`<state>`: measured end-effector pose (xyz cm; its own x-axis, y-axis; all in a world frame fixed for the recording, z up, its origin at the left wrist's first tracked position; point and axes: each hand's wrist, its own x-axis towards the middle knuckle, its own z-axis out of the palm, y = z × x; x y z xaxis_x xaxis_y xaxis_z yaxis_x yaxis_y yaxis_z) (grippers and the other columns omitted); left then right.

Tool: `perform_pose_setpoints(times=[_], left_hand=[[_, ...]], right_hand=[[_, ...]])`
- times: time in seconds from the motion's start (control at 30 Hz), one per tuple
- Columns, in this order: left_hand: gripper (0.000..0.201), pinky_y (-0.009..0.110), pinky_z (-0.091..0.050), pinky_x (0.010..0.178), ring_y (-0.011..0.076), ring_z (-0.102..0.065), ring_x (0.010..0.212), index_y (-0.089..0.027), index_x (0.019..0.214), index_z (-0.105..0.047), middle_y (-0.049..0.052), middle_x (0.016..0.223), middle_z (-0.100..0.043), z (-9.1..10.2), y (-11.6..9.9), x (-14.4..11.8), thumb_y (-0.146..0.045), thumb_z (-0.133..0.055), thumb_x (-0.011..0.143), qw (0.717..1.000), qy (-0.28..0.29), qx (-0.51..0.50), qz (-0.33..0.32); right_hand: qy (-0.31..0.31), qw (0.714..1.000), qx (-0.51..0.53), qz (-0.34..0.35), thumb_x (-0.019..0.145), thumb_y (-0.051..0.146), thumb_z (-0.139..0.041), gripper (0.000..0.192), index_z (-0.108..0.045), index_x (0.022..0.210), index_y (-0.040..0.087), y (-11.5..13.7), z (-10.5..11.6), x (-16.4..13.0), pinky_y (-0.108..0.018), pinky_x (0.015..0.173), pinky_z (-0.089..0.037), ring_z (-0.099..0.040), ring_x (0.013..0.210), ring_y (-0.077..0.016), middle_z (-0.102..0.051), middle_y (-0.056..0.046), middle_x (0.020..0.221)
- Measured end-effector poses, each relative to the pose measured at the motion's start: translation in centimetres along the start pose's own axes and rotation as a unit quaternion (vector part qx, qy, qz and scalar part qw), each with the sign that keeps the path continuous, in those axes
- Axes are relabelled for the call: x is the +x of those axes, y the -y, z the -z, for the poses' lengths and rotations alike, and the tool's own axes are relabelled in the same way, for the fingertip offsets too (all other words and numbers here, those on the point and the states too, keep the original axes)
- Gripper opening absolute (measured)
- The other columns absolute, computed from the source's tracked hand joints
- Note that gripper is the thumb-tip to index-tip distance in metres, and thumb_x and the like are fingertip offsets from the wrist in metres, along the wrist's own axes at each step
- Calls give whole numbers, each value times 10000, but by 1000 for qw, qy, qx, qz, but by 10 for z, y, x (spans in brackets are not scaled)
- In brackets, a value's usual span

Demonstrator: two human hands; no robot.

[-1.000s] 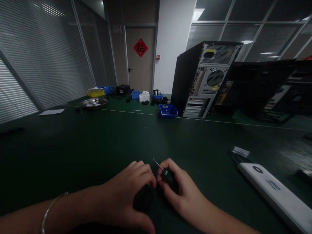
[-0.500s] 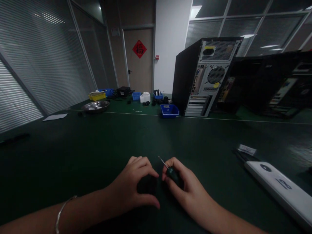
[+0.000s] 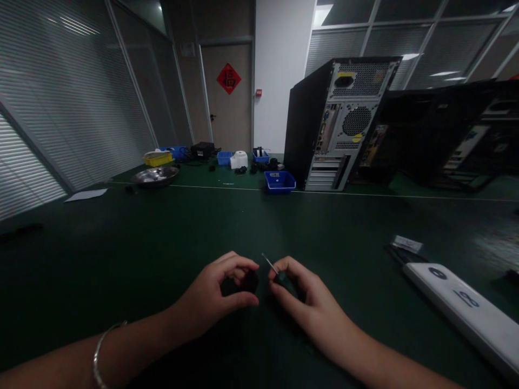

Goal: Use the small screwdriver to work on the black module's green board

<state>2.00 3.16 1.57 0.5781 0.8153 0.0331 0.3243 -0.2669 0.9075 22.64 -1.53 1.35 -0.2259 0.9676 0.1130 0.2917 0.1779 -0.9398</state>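
Observation:
In the head view, my right hand (image 3: 306, 294) is closed around the dark green handle of a small screwdriver (image 3: 281, 276). Its thin metal shaft points up and to the left, toward my left hand (image 3: 221, 283). My left hand is curled round a small black object (image 3: 248, 282), with the thumb below and the fingers above and behind. That object is too dark for its kind to show. The screwdriver's tip is apart from it. Both hands are over the dark green tabletop (image 3: 211, 221).
A white power bank-like device marked 18 (image 3: 466, 297) lies at the right. Farther back are a blue bin (image 3: 279, 182), a black computer tower (image 3: 304, 129), a metal bowl (image 3: 141, 178), a yellow bin (image 3: 158, 159) and a white sheet of paper (image 3: 86, 195).
My left hand has turned and moved slightly up and left, its thumb and fingertips closer together. The black object has moved up with it. My right hand keeps the screwdriver, nearly still.

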Motion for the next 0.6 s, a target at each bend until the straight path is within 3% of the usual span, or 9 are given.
perform_pose_setpoints(times=[0.13, 0.3, 0.4, 0.6], left_hand=[[394, 339, -474, 820, 197, -576, 893, -228, 1114, -657, 40, 1055, -593, -1, 0, 0, -332, -764, 750, 1000, 8, 2, 1], [385, 330, -477, 794, 174, -598, 828, -197, 1088, -644, 27, 992, -621, -1, 2, 3, -246, -771, 728, 996, -4, -84, 22], [457, 356, -475, 828, 209, -638, 905, -189, 1130, -595, 22, 910, -680, 0, 5, 5, -201, -776, 711, 985, 3, -166, 53], [491, 383, -480, 865, 232, -655, 965, -188, 1132, -577, 30, 909, -696, 3, 8, 7, -148, -786, 689, 971, 0, -231, 70]], right_hand=[[27, 1000, -3, -12, 910, 206, -529, 44, -550, 942, 186, 3, 12, 5, -299, 765, -463, -575, 852, -177, -597, -18, 901], [218, 976, -29, -9, 826, 100, -661, 114, -635, 900, 184, 23, 42, 5, -275, 789, -501, -645, 873, -161, -671, 9, 901], [294, 954, -56, -9, 774, 75, -717, 194, -655, 924, 180, 27, 58, 2, -275, 792, -516, -666, 895, -162, -698, 5, 951], [308, 932, -186, 27, 639, 89, -843, 493, -652, 1076, 216, 27, 64, -3, -266, 756, -485, -639, 910, -195, -678, -3, 1026]])
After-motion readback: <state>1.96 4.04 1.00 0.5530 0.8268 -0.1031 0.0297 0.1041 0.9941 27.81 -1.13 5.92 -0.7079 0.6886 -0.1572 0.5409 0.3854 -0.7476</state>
